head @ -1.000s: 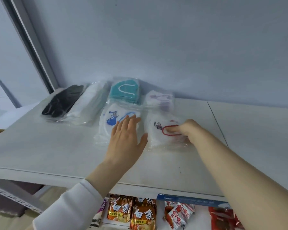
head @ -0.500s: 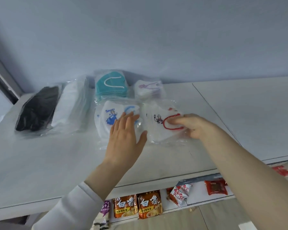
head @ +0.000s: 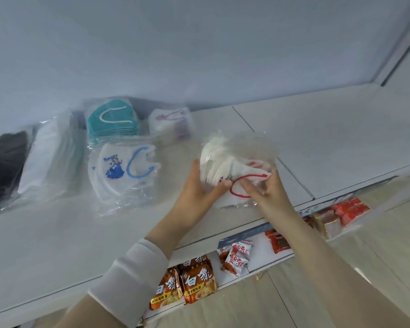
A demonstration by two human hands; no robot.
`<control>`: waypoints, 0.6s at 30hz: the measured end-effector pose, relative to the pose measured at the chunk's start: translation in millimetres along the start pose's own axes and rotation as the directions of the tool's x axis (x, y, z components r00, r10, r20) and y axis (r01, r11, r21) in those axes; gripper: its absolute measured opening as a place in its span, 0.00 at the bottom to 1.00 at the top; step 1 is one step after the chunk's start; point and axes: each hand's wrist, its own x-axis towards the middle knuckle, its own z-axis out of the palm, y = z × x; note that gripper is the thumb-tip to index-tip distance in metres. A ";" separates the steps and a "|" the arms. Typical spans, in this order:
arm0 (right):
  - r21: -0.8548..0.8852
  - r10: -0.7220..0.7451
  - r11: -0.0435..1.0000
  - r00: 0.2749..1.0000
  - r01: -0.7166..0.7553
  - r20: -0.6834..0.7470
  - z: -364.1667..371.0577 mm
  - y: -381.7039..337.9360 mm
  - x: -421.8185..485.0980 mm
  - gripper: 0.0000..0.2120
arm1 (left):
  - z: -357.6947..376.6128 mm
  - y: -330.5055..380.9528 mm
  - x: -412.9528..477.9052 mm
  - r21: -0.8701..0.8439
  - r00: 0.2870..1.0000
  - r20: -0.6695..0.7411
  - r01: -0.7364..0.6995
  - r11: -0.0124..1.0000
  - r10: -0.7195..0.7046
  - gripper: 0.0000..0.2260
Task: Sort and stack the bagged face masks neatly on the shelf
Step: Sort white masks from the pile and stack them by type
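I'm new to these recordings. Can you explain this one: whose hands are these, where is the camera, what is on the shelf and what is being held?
There is no robot here. These are a person's two bare hands, filmed by a wide-angle camera worn on their head that looks forward and down, so the arms enter from the bottom. The left hand and right hand both grip a clear red-looped mask bag, which seems raised off the white shelf. Left of it lies the blue-looped mask bag. Behind that are the teal mask bag and the purple-looped mask bag. Farther left are the white mask bag and the black mask bag. Snack packets sit on a lower shelf.
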 end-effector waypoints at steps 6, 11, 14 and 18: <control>-0.020 0.037 0.999 0.999 -0.037 0.022 0.5 4.5 -3.1 0.26 | 5.1 -0.8 7.6 -0.101 0.999 -0.021 0.039 0.994 -0.041 0.19; -0.011 0.069 0.998 0.998 -0.069 -0.012 -29.4 -10.6 -27.6 0.13 | 29.8 19.5 6.1 -0.133 1.000 -0.005 0.007 0.991 -0.008 0.18; -0.062 0.123 0.989 0.982 -0.133 -0.146 -65.6 -6.0 -63.4 0.20 | 72.1 33.9 -6.4 -0.156 0.991 0.123 0.070 0.985 -0.051 0.16; 0.064 0.242 0.970 0.893 -0.235 -0.380 -127.7 20.3 -125.9 0.28 | 152.9 38.7 -25.2 -0.155 0.914 0.374 0.229 0.961 -0.158 0.12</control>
